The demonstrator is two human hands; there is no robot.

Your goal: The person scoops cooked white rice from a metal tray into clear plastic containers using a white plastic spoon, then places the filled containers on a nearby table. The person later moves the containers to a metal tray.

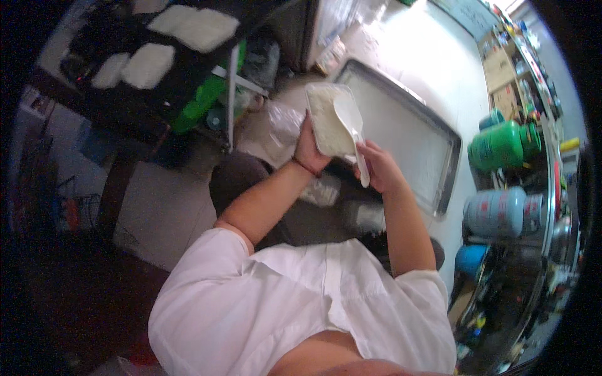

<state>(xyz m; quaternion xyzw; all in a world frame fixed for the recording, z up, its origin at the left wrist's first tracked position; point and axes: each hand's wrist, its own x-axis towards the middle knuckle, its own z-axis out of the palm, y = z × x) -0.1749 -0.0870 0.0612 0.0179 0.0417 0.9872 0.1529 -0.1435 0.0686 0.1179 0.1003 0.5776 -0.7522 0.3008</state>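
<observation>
My left hand [311, 144] holds a clear rectangular plastic food container [308, 99] from below and along its near side. A pale, grainy food that looks like cooked rice [325, 126] fills it. In my right hand [378, 168] is a white plastic rice paddle [349, 115], gripped by its handle. The paddle's broad blade lies over the right half of the food; whether it presses into it cannot be told. Beyond my right hand, a large rectangular dark-rimmed tray [452, 162] with a pale inside stretches to the far right.
Several pale-filled rectangular containers [149, 66] sit on a dark table at upper left. Crumpled clear plastic [284, 121] lies beyond my left wrist. Along the right stand a green gas cylinder [498, 146], a grey-blue gas cylinder [496, 212] and a cluttered shelf [548, 141].
</observation>
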